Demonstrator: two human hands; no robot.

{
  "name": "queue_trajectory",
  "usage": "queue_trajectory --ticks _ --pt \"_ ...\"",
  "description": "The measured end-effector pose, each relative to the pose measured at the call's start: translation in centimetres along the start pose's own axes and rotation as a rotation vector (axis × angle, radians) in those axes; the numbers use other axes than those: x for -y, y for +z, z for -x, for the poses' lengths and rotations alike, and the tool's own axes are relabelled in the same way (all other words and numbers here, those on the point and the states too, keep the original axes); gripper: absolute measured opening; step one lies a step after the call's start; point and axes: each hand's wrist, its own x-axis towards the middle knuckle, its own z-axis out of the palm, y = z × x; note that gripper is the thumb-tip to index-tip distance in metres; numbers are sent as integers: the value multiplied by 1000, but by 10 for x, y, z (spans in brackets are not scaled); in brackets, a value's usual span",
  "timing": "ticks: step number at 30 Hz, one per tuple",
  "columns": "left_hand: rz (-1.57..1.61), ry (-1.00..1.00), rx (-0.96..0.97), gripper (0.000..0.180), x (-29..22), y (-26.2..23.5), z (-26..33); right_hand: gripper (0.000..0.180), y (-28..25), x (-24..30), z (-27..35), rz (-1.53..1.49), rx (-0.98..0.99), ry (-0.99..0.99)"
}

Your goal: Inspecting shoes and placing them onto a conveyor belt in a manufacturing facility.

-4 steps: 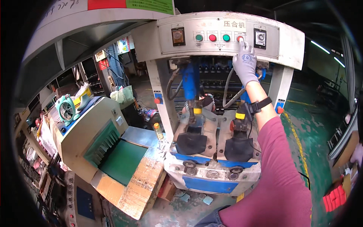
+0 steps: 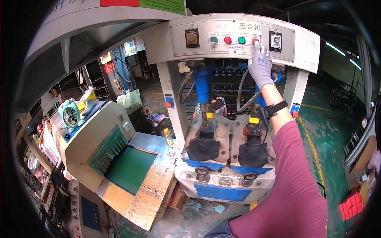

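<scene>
My right hand [image 2: 260,65], in a pale grey-lilac knitted glove, is raised to the control panel [image 2: 238,49] of a two-station press. One fingertip meets the rightmost red button [image 2: 255,41]; the hand holds nothing, and its other fingers are partly hidden behind its back. A black strap [image 2: 276,108] circles my bare forearm below the glove. Left of that button are a green button [image 2: 241,40], a red button [image 2: 227,40] and another green button [image 2: 214,39]. Below the panel, two black pads [image 2: 203,148] lie under blue cylinders [image 2: 204,85]. My left hand is out of view.
Left of the press stands a beige machine [image 2: 93,137] with a green belt [image 2: 131,169] and cardboard [image 2: 152,190] along its front. A bottle [image 2: 168,137] stands between the machines. A teal fan [image 2: 70,116] sits on top. Behind the press is a person [image 2: 217,106] in stripes.
The view has shifted slightly, so the press appears a little farther right and lower. My right hand stays at the same red button.
</scene>
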Motion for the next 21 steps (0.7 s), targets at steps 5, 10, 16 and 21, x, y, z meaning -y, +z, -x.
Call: queue_trajectory --ticks 5,10,16,21 --pt "-14 -15 -6 29 0 -21 -4 64 -3 -4 -2 -17 49 14" --pt "17 -27 -47 29 28 -66 5 69 9 4 -5 2 -16 -21" --pt "145 121 -94 29 124 -143 18 56 -33 -33 -20 178 -124 -276" --pt "178 484 -397 25 150 -216 67 26 -64 127 183 -895 479 -113"
